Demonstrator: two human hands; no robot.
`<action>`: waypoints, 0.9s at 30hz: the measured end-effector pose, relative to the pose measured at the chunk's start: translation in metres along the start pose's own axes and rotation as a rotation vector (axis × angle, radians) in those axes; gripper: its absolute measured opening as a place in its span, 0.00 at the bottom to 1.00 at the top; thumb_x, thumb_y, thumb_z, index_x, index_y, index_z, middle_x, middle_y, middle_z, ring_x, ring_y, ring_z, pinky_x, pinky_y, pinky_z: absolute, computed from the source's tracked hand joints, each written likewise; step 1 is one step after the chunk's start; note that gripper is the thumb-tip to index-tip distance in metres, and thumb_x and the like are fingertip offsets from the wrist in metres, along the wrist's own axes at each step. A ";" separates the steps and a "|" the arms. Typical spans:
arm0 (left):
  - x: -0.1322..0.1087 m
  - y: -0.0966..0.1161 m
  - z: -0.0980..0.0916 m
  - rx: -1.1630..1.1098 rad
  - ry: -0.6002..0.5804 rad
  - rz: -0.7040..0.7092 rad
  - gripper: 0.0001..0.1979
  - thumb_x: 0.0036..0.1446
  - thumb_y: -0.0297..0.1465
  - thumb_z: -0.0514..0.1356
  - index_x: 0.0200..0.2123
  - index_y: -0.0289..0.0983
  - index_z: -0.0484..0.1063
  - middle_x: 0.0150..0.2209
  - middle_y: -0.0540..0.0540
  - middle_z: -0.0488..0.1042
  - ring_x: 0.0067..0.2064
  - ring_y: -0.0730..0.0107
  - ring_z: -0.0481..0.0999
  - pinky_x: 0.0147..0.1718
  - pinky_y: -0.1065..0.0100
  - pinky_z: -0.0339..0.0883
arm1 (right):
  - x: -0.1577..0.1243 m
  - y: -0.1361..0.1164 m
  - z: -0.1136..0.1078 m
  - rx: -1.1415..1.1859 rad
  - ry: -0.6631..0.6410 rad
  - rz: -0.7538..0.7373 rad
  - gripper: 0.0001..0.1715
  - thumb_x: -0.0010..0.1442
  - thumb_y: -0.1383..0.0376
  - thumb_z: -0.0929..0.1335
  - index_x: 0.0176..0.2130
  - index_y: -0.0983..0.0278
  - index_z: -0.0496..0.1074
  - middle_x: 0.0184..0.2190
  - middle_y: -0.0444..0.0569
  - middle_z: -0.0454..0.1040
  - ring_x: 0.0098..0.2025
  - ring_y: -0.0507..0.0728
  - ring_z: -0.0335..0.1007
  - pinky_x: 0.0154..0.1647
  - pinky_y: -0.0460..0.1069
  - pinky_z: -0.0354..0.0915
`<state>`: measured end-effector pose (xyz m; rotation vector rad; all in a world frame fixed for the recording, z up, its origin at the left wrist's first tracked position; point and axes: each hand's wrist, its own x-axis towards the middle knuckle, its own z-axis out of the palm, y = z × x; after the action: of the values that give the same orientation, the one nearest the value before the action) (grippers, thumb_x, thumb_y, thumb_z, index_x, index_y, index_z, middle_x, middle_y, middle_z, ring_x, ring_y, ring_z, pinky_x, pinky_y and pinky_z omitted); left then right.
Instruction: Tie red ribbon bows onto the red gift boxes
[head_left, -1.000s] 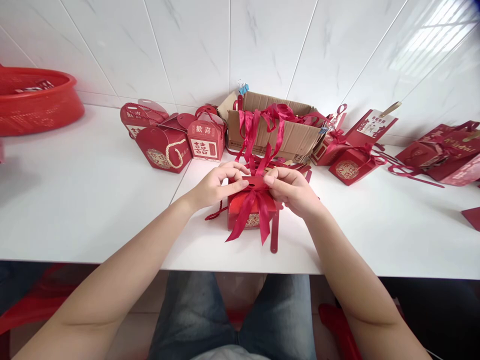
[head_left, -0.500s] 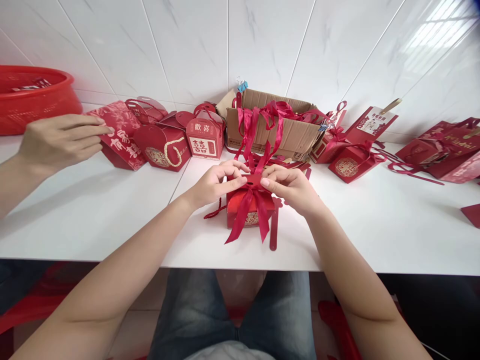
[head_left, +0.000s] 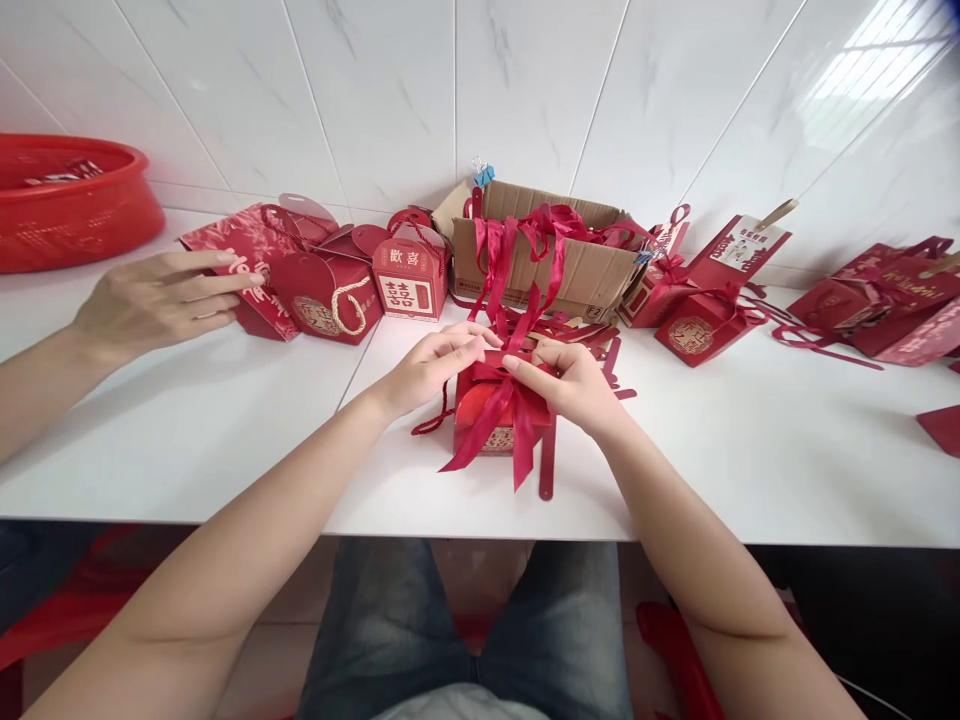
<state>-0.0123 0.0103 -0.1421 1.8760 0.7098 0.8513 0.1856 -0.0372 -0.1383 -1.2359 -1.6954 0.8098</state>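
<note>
A small red gift box stands on the white table right in front of me, with a red satin ribbon tied across its top and two tails hanging down its front. My left hand rests on the box's left top edge, fingers pinched at the ribbon knot. On the right side of the top, my right hand pinches the same ribbon with thumb and forefinger. A loose red paper strip lies by the box's right side.
A cardboard box full of red ribbons stands behind. Finished red boxes sit to its left, more red boxes and bags to the right. Another person's hand pushes a red box at left. A red basin stands far left.
Another person's hand came in from the left with a red box and slid it right toward the row. My fingers drew closer over the knot, and the ribbon tails shifted slightly.
</note>
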 end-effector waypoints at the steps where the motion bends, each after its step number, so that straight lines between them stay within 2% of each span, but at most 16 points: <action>1: 0.000 0.000 0.000 -0.010 0.014 0.005 0.21 0.60 0.48 0.54 0.25 0.37 0.69 0.48 0.44 0.72 0.54 0.59 0.69 0.55 0.59 0.61 | 0.000 0.000 0.002 -0.014 0.015 0.002 0.33 0.55 0.47 0.69 0.16 0.63 0.52 0.18 0.41 0.56 0.24 0.48 0.52 0.26 0.48 0.51; 6: 0.002 0.001 0.001 0.049 0.074 0.024 0.24 0.63 0.49 0.47 0.24 0.38 0.66 0.47 0.45 0.73 0.52 0.60 0.68 0.57 0.58 0.58 | -0.001 0.000 0.005 -0.058 0.031 -0.005 0.32 0.54 0.52 0.70 0.16 0.63 0.50 0.19 0.42 0.57 0.25 0.49 0.53 0.27 0.48 0.52; 11: 0.002 0.002 0.000 0.245 0.067 0.057 0.18 0.59 0.42 0.56 0.22 0.37 0.68 0.46 0.44 0.71 0.55 0.56 0.66 0.60 0.53 0.51 | -0.001 0.002 0.005 -0.069 0.011 -0.023 0.31 0.54 0.52 0.71 0.16 0.63 0.51 0.21 0.42 0.56 0.25 0.50 0.52 0.26 0.49 0.51; 13: 0.001 0.003 0.000 0.269 0.072 0.061 0.17 0.57 0.40 0.57 0.20 0.36 0.67 0.45 0.44 0.71 0.53 0.57 0.67 0.60 0.53 0.53 | 0.000 0.004 0.006 -0.079 0.003 -0.031 0.31 0.54 0.52 0.71 0.16 0.63 0.52 0.22 0.42 0.56 0.26 0.50 0.53 0.26 0.49 0.51; 19: 0.001 0.004 0.000 0.184 0.066 0.025 0.18 0.56 0.37 0.57 0.17 0.36 0.62 0.44 0.42 0.73 0.46 0.60 0.73 0.47 0.59 0.67 | -0.001 0.006 0.009 -0.111 0.008 -0.029 0.30 0.54 0.54 0.70 0.16 0.63 0.52 0.22 0.42 0.55 0.25 0.49 0.52 0.26 0.49 0.50; 22: 0.001 0.004 0.000 0.213 0.071 0.033 0.17 0.56 0.36 0.57 0.17 0.35 0.63 0.42 0.42 0.75 0.39 0.64 0.74 0.41 0.61 0.68 | -0.001 0.006 0.009 -0.109 0.010 -0.033 0.29 0.55 0.54 0.69 0.15 0.63 0.53 0.21 0.42 0.54 0.24 0.49 0.52 0.26 0.49 0.50; 27: 0.001 0.001 -0.001 0.242 0.083 0.079 0.16 0.55 0.35 0.57 0.18 0.36 0.64 0.39 0.44 0.75 0.37 0.67 0.73 0.37 0.64 0.66 | -0.003 0.009 0.008 -0.059 0.041 -0.031 0.28 0.58 0.59 0.68 0.15 0.63 0.52 0.20 0.41 0.53 0.25 0.49 0.51 0.28 0.49 0.51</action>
<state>-0.0121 0.0114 -0.1406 2.1052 0.8250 0.9316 0.1820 -0.0376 -0.1502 -1.2546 -1.7121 0.7163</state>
